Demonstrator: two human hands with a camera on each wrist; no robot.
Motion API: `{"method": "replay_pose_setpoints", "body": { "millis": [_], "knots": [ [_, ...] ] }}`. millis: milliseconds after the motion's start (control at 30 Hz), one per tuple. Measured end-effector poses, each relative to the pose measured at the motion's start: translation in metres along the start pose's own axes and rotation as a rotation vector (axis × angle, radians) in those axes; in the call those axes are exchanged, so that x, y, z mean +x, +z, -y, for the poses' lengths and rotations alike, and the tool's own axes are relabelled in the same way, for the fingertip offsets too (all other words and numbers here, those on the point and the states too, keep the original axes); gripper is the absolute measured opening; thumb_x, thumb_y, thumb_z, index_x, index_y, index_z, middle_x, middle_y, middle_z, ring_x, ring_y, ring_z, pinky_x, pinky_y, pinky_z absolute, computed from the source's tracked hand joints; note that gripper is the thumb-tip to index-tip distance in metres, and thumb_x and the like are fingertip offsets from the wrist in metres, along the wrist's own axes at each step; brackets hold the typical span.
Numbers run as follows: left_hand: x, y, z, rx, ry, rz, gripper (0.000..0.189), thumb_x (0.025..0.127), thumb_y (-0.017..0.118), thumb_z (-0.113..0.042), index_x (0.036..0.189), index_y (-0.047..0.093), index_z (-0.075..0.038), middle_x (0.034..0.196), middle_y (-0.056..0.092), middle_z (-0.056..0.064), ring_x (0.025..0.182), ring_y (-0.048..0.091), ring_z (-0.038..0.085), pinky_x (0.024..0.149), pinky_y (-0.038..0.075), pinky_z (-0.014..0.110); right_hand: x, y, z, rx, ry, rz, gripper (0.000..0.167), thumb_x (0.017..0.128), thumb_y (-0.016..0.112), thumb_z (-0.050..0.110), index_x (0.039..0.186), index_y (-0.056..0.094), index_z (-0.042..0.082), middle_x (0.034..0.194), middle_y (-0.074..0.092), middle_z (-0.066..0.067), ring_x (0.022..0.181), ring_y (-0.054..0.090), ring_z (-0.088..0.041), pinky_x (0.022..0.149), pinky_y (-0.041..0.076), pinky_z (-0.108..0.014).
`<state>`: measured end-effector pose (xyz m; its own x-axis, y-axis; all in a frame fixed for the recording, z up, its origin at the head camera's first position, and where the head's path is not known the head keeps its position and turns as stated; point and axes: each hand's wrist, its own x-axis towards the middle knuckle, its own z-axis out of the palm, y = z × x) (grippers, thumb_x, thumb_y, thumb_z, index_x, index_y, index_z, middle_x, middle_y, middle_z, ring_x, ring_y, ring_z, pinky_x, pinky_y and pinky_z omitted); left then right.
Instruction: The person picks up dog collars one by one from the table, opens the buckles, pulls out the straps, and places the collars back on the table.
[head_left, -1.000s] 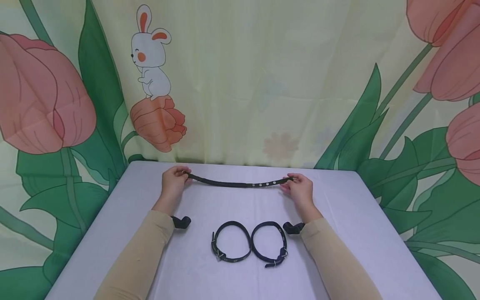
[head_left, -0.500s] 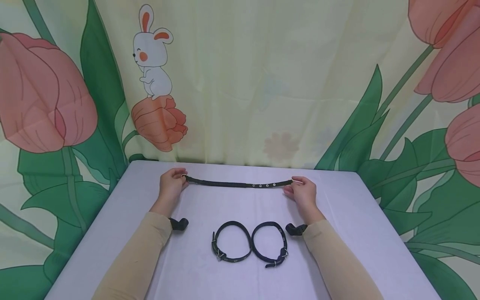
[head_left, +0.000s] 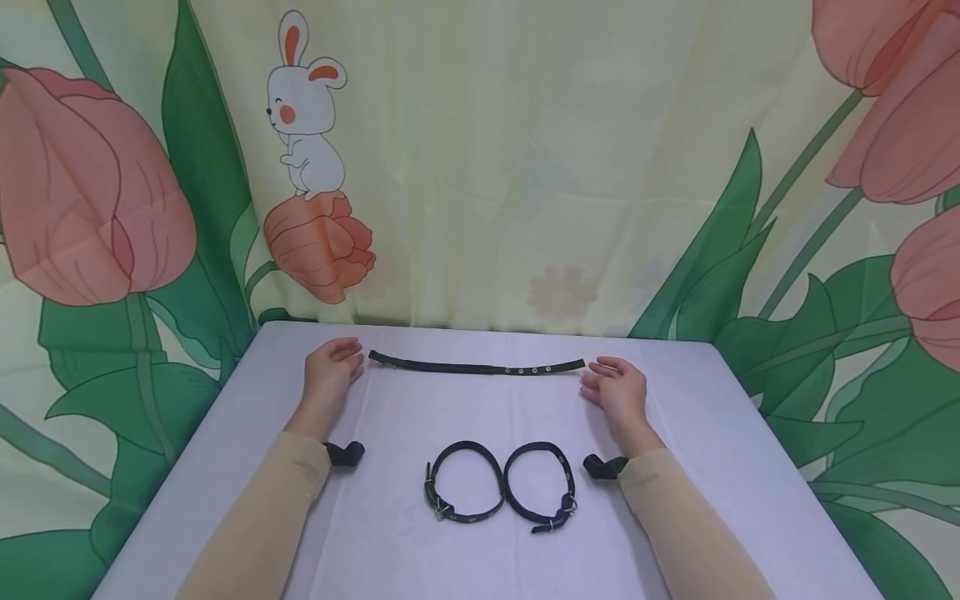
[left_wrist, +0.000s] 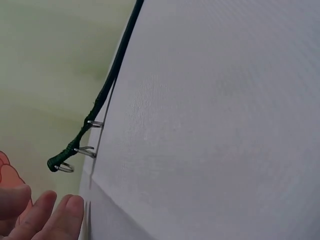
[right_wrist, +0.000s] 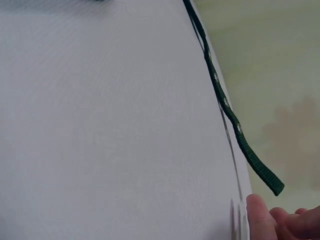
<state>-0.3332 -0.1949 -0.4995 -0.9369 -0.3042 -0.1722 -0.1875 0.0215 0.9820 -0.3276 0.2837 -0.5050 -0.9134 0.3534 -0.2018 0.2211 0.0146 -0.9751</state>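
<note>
both hands have just let go: half a second ago the left hand (head_left: 327, 382) and right hand (head_left: 621, 400) held the ends of the dark green, flat woven strap with metal eyelets (head_left: 450, 367); now each is free, fingers loosely bent, just beside its end. the strap stays stretched out along the far edge of the white tabletop (head_left: 405, 558), so laying it down looks finished. nearer the person, the dark, round buckled strap loop (head_left: 467, 445) and its similar dark buckled neighbour (head_left: 538, 446) lie side by side. no brand, label or writing can be read.
</note>
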Motion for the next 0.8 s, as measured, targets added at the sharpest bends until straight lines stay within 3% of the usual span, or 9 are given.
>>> {"method": "replay_pose_setpoints", "body": {
  "millis": [133,233,467,667,800],
  "knots": [
    [-0.004,-0.008,0.002,0.054,0.053,0.003,0.045,0.105,0.061,-0.001,0.150,0.059,-0.005,0.152,0.064,0.016,0.137,0.063,0.029,0.088,0.059,0.014,-0.003,-0.005,0.001,-0.021,0.006,-0.004,0.053,0.101,0.060,-0.007,0.153,0.055,0.005,0.152,0.064,-0.018,0.109,0.080,-0.023,0.080,0.066,-0.031],
    [-0.007,-0.013,0.001,0.111,0.083,0.012,0.045,0.106,0.060,-0.002,0.151,0.058,-0.007,0.153,0.063,0.014,0.137,0.063,0.028,0.089,0.057,0.013,-0.006,-0.008,0.001,-0.043,-0.004,-0.011,0.052,0.101,0.059,-0.006,0.152,0.056,0.006,0.151,0.065,-0.018,0.109,0.080,-0.024,0.079,0.067,-0.032],
    [-0.013,-0.019,-0.003,0.201,0.140,0.045,0.050,0.106,0.059,0.000,0.154,0.055,-0.008,0.156,0.060,0.015,0.142,0.061,0.031,0.116,0.053,0.043,-0.016,-0.013,0.005,-0.152,-0.066,-0.031,0.050,0.102,0.057,-0.001,0.152,0.056,0.006,0.149,0.066,-0.019,0.108,0.079,-0.024,0.075,0.067,-0.033],
    [-0.020,-0.019,-0.008,0.281,0.250,0.051,0.049,0.104,0.062,0.000,0.153,0.056,-0.006,0.154,0.062,0.018,0.143,0.060,0.036,0.118,0.051,0.050,-0.032,-0.010,0.012,-0.254,-0.134,-0.023,0.048,0.104,0.058,0.002,0.151,0.057,0.009,0.149,0.066,-0.017,0.120,0.075,-0.035,0.075,0.067,-0.034],
    [-0.029,-0.017,-0.013,0.334,0.280,0.052,0.049,0.105,0.064,-0.002,0.153,0.057,-0.009,0.155,0.062,0.015,0.145,0.059,0.036,0.119,0.050,0.052,-0.044,-0.005,0.018,-0.316,-0.170,-0.027,0.046,0.105,0.060,0.005,0.151,0.058,0.012,0.150,0.066,-0.016,0.124,0.073,-0.036,0.079,0.067,-0.033]
  ]
}}
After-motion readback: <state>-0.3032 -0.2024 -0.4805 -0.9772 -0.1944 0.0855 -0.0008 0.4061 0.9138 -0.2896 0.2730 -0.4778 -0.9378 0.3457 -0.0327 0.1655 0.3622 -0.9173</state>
